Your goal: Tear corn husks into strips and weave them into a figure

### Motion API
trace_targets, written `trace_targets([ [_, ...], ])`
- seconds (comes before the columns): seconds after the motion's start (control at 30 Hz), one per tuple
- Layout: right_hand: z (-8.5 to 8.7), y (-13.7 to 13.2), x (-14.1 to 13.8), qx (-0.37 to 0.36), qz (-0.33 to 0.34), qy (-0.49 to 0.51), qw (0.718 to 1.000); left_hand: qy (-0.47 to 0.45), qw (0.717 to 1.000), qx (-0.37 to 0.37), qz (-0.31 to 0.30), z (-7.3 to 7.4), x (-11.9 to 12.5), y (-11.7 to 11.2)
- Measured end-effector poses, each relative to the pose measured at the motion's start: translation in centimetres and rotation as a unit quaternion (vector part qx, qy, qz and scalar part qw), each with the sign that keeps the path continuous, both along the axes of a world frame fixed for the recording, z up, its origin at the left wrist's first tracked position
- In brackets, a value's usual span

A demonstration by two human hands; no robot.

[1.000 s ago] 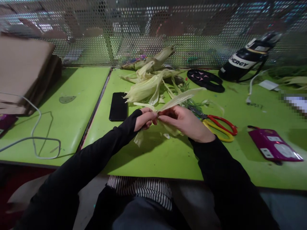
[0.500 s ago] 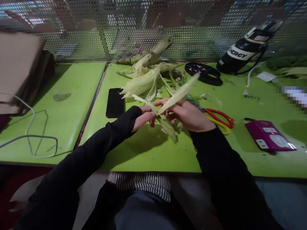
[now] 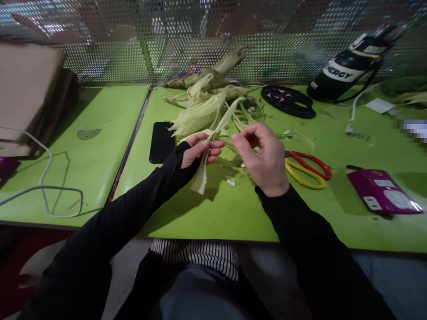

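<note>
My left hand (image 3: 199,150) is closed on a pale corn husk strip (image 3: 202,171) that hangs down from it and also rises toward the pile behind. Just to its right, my right hand (image 3: 263,154) is curled, thumb and forefinger pinched on a thin husk strand (image 3: 233,146) that runs between the two hands. A pile of corn husks (image 3: 207,100) lies on the green table (image 3: 216,209) straight beyond my hands. Small husk scraps (image 3: 231,182) sit on the table under them.
A black phone (image 3: 162,141) lies left of my hands; red-and-yellow scissors (image 3: 308,166) lie to the right. Farther right is a purple power strip (image 3: 383,191). A black disc (image 3: 287,101) and a black-and-white device (image 3: 347,66) stand at the back by the perforated screen. White cable (image 3: 43,186) and cardboard (image 3: 30,98) are left.
The long husk leaf my right hand held up is gone from it; that hand has lifted and turned palm-in, pinching a thin strand. My left hand keeps its strip.
</note>
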State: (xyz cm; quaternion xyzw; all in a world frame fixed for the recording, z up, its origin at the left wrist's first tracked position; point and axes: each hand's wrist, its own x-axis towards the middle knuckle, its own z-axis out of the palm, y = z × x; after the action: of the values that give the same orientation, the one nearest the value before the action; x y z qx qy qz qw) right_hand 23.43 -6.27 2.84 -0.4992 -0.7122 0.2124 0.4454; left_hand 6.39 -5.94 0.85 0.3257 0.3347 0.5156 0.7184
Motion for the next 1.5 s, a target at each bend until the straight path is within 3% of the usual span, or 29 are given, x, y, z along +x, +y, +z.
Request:
trace_targets([
  [0.13, -0.9, -0.6, -1.1, -0.119, 0.137, -0.097, 0.979, -0.011, 0.999, 0.029, 0.030, -0.3, 0.2, -0.2],
  [0.33, -1.5, -1.6, -2.7, -0.090, 0.195, -0.071, 0.974, 0.063, 0.997, 0.034, 0.020, -0.5, 0.1, -0.3],
  [0.5, -1.0, -2.5, -2.7, -0.102, 0.291, -0.092, 0.947, 0.081, 0.996, 0.015, 0.026, 0.1, 0.4, -0.4],
  [0.6, -0.3, -2.4, -1.9, -0.088, 0.246, -0.073, 0.963, 0.118, 0.993, 0.009, 0.030, 0.8, 0.3, -0.4],
  [0.7, 0.4, -1.6, -0.8, -0.018, 0.069, -0.019, 0.997, 0.147, 0.988, 0.050, -0.008, 1.0, 0.0, -0.4],
  [0.77, 0.6, -0.9, -0.2, 0.016, 0.010, -0.014, 1.000, 0.168, 0.982, 0.084, -0.028, 0.9, -0.2, -0.4],
  [0.97, 0.4, -0.1, 0.3, 0.018, 0.118, -0.111, 0.987, 0.239, 0.953, 0.181, -0.045, 0.9, -0.6, -0.7],
  [1.07, 0.7, -0.2, 0.4, -0.010, 0.117, -0.113, 0.987, 0.249, 0.942, 0.218, -0.059, 1.1, -0.8, -0.7],
  [1.2, 0.9, -0.3, 0.3, -0.063, 0.114, -0.081, 0.988, 0.265, 0.940, 0.211, -0.052, 1.1, -0.7, -0.7],
  [1.4, 1.0, -0.3, 0.2, -0.056, 0.136, -0.122, 0.982, 0.271, 0.941, 0.199, -0.037, 1.3, -0.6, -0.7],
  [1.5, 1.4, -0.6, 0.2, -0.111, 0.146, -0.053, 0.982, 0.286, 0.928, 0.236, -0.023, 1.0, -0.7, -0.7],
])
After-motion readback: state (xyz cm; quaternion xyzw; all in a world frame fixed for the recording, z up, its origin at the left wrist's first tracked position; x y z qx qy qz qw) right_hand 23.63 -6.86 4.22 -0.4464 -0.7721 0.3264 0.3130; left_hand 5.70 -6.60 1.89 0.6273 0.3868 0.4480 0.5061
